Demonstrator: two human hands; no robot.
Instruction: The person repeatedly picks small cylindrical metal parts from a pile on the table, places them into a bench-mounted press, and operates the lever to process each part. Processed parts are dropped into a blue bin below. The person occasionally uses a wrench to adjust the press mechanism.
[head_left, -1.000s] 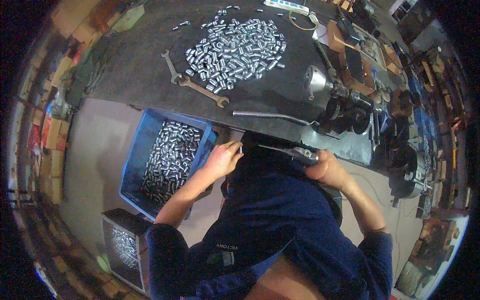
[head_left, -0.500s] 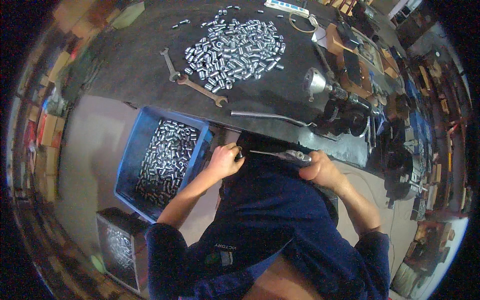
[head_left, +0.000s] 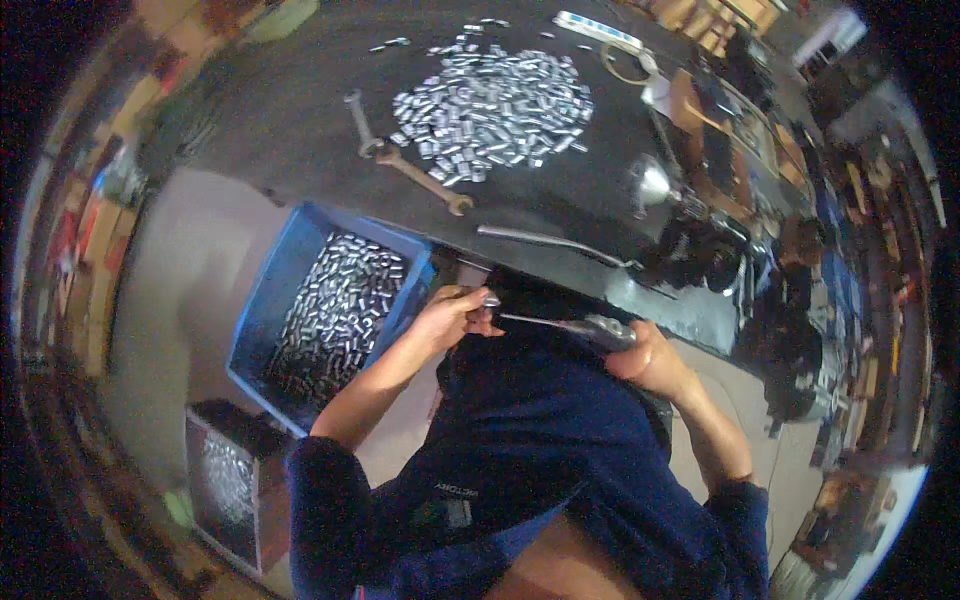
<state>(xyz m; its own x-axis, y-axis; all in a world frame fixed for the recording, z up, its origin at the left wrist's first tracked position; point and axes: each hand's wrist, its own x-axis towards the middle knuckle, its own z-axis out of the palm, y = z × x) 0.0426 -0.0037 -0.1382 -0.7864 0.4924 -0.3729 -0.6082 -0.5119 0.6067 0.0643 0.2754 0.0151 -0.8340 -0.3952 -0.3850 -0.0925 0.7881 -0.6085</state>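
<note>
My left hand [head_left: 446, 320] is closed, pinching a small shiny metal sleeve [head_left: 490, 300] between thumb and fingers. My right hand [head_left: 650, 362] wraps round a grey hand-held power tool [head_left: 608, 331], whose exact kind I cannot make out. Its long thin shaft points left, and the tip lies just beside the left fingers, below the sleeve. Whether the tip touches anything is too blurred to tell. Both hands are over my lap, in front of the bench edge.
On the dark bench [head_left: 270, 120] lie a heap of metal sleeves [head_left: 495, 105], two open-ended wrenches [head_left: 425, 180] and a metal bar [head_left: 550, 243]. A chuck [head_left: 652, 185] stands at the right. A blue bin [head_left: 262, 300] of sleeves sits left of my arm, above another box [head_left: 270, 500] of metal parts.
My left fingers have loosened from a fist, and the sleeve now shows at the fingertips. The tool remains in my right hand, tilted slightly more downward to the right. The whole view has shifted a little.
</note>
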